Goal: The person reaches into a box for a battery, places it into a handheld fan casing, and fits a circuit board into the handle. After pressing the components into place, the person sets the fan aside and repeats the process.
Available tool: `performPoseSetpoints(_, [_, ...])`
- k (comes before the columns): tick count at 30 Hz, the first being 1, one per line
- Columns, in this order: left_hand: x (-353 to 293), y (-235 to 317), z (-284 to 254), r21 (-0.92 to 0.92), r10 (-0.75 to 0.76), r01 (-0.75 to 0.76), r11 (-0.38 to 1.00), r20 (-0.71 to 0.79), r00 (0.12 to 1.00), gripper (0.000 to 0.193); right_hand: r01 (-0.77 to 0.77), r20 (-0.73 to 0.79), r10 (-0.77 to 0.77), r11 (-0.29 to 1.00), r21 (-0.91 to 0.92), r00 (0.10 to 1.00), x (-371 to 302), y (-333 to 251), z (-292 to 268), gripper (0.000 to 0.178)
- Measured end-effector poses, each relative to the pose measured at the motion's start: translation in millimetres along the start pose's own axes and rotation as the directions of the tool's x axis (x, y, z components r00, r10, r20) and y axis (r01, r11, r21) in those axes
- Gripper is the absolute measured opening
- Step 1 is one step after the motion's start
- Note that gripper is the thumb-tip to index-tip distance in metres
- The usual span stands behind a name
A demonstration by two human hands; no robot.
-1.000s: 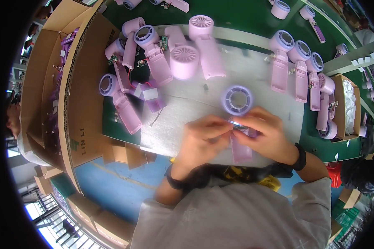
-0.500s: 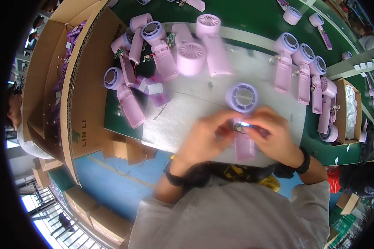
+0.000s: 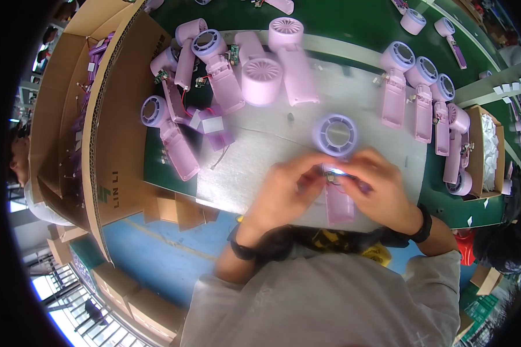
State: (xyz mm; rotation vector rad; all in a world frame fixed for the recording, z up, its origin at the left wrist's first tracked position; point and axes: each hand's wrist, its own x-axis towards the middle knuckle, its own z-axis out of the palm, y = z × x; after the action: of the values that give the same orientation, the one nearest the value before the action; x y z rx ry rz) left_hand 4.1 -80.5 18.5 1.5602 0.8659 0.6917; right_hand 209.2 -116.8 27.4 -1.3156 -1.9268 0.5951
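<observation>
A pink handheld fan [image 3: 339,209] lies in front of me, its purple-rimmed round head pointing away and its hollow handle facing up. Over the top of that handle, both hands pinch at a small circuit board [image 3: 331,177], where a bright bluish-white spot shows. My left hand [image 3: 294,189] is closed at the board's left side, thumb and forefinger together. From the right, my right hand [image 3: 381,184] closes on the same board, and a dark purplish piece peeks out under its fingers. Fingers partly cover the board, so its wiring is hard to make out.
Several pink fan bodies [image 3: 263,81] lie at the back left, near a purple battery pack [image 3: 219,139] with wires. More open fan bodies [image 3: 394,101] line the right side. A large cardboard box [image 3: 124,127] stands left, and a small carton [image 3: 476,153] with white pieces sits right.
Both hands stay at the circuit board with only slight finger shifts. The surrounding fans and box appear moved a little left and up in the picture.
</observation>
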Motion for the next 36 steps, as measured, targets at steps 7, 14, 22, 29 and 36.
performPoseSetpoints(7, [3,-7,7,0.120,0.140,-0.127,0.985,-0.106,0.984,0.035,-0.049,0.003,0.049,0.998,0.036,0.999,4,1,-2,0.023])
performPoseSetpoints(14, [6,4,9,0.255,0.184,-0.158,0.954,-0.081,0.980,0.033,-0.347,0.340,0.297,0.933,0.097,0.892,11,5,-19,0.032])
performPoseSetpoints(22, [5,-2,11,0.240,0.213,-0.190,0.952,-0.073,0.974,0.031,-0.460,0.570,0.219,0.828,0.322,0.792,2,1,-59,0.040])
performPoseSetpoints(29, [7,-6,17,0.222,0.228,-0.198,0.955,-0.118,0.966,0.033,-0.738,0.483,0.588,0.641,0.212,0.649,-4,-6,-65,0.025])
performPoseSetpoints(36, [5,2,8,0.263,0.202,-0.181,0.948,-0.058,0.978,0.034,-0.207,0.153,0.244,0.952,-0.224,0.957,-22,-4,-55,0.017])
